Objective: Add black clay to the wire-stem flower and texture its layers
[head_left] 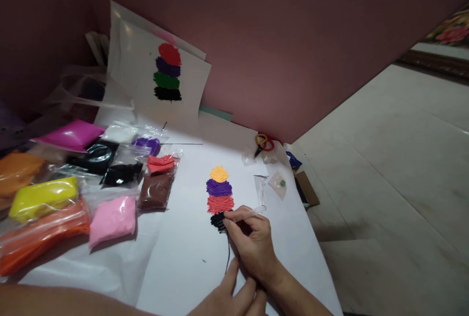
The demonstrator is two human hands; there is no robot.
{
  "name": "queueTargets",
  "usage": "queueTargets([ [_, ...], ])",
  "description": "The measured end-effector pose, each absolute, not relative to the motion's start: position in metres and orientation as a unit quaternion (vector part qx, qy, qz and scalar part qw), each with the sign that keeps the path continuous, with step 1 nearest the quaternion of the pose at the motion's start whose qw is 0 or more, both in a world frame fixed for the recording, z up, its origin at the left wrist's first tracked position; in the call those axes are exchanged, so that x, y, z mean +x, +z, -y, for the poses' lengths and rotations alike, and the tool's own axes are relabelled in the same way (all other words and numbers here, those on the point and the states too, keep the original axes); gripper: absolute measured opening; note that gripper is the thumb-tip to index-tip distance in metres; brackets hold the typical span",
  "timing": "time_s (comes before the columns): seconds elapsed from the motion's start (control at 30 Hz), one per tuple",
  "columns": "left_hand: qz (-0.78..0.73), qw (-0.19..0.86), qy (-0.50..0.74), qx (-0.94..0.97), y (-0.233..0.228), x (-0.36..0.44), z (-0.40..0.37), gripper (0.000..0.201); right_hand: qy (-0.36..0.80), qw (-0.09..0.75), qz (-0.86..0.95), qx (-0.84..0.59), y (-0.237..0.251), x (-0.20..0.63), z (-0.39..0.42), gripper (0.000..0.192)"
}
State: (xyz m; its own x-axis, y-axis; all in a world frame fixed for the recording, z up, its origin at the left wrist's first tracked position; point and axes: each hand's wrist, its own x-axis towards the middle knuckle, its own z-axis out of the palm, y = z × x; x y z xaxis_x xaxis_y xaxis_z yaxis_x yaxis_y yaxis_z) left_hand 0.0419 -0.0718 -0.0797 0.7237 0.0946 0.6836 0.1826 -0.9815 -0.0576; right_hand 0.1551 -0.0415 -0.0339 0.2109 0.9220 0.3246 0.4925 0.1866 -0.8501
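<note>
Left forearm runs along the bottom edge, mostly cut off; left hand (230, 299) lies flat, fingers spread loosely on the white sheet (190, 252), holding nothing, partly tucked under the right wrist. Right hand (252, 242) pinches a clear plastic tool (252, 213), tip pressed at the black clay patch (219, 221). That patch is half hidden by the fingers, outline unclear. Above it on the sheet, stacked and touching: red patch (220, 203), purple patch (219, 187), yellow patch (219, 174). A thin dark line runs down from the black patch, what it is can't be made out.

Left on the desk (318, 277): clear bags of clay, some overlapping. Pink bag (113, 219), brown bag (155, 192), red bag (161, 163), black bag (120, 173), purple bag (147, 145), white bag (119, 133), magenta bag (71, 135), yellow bag (42, 198). Orange bags (40, 238) cut off at the left edge.

Small bag with a green bit (279, 183) right of the stack. Scissors (264, 143) at the wall, blades hidden. A sample sheet (161, 81) leans on the wall with red, purple, green, black patches.
</note>
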Motion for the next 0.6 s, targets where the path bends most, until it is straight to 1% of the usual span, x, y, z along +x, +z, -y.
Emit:
queueTargets([
  [0.6,0.074,0.045,-0.376,-0.923,-0.0742,0.0421,0.0705,0.012,0.232,0.498,0.575,-0.607,-0.0317,0.1540,0.0425,0.013],
])
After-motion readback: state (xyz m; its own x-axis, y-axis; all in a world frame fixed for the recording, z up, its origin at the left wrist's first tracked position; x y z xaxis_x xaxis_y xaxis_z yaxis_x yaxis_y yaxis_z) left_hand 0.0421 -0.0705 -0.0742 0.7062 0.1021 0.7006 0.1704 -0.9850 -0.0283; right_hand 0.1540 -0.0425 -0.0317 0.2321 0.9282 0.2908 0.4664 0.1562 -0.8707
